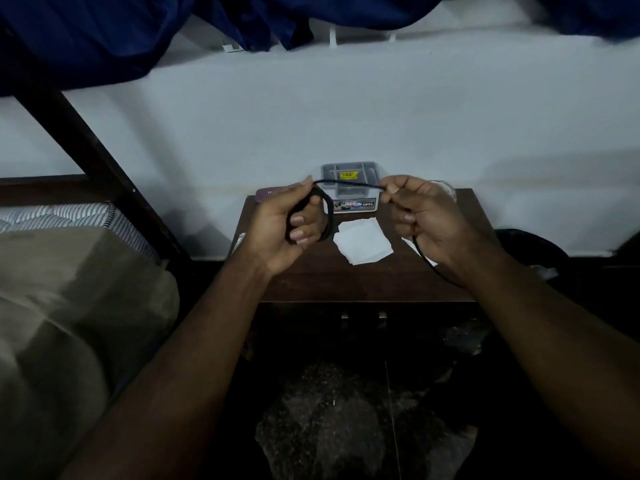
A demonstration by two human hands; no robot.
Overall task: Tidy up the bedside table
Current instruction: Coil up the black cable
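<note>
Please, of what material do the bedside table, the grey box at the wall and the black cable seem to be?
The dark brown bedside table looks like wood or wood veneer with a dull sheen. The grey compartment box looks like moulded plastic: thin smooth dividers and printed stickers. The thin black cable, coiled in the left hand and pinched by the right hand, seems rubber or plastic coated: matte, bending freely.

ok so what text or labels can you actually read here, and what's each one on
"OPEL": front label of the grey plastic organiser box at the back of the bedside table.
Yellow sticker inside that box: dark print, too blurred to read.
Small logos left of "OPEL": too small to read.
Maroon item behind the left hand: pale lettering, mostly hidden, unreadable.
White papers: no text visible.
</note>
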